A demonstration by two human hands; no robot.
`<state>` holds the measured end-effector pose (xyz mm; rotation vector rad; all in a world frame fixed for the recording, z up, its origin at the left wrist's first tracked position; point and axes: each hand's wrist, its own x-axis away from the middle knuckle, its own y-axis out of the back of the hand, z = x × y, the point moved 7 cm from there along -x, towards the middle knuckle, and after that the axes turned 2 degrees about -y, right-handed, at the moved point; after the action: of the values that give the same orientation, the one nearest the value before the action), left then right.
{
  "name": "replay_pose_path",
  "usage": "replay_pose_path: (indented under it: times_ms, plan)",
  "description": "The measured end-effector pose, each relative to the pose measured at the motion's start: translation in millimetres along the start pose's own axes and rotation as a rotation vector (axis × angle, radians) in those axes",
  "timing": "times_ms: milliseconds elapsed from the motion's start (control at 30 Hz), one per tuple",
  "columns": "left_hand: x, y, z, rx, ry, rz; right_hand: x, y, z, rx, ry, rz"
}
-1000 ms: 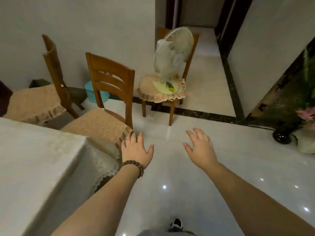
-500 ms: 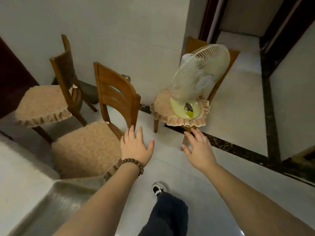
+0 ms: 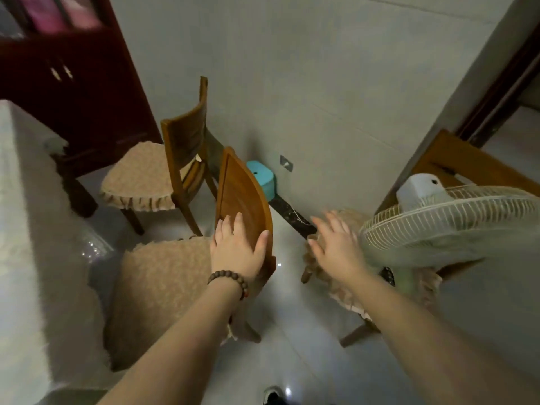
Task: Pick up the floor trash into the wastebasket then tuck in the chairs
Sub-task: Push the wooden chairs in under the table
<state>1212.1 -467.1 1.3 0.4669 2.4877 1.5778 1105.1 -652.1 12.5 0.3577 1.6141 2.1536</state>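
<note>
Centre frame: my left hand [image 3: 236,252], fingers grasping chair [image 3: 244,197] backrest; my right hand [image 3: 336,247], fingers released, spread.

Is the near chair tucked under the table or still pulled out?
Pulled out. The near chair shows its whole cushion beside the table, and the left hand grips its backrest.
</note>
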Motion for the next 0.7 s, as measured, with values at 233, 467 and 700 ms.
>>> replay_pose_path:
  times_ms: [233, 467, 700]
  plan:
    - [-37, -8, 7, 0.035, 0.160, 0.030, -104, -5, 31, 0.016, 0.235, 0.081]
    - [-68, -12, -7, 0.065, 0.321, 0.023, -197, -41, 57, 0.219, 0.676, 0.218]
    - [-85, -48, -39, 0.000, 0.525, 0.090, -247, -65, 80, 0.340, 1.060, 0.284]
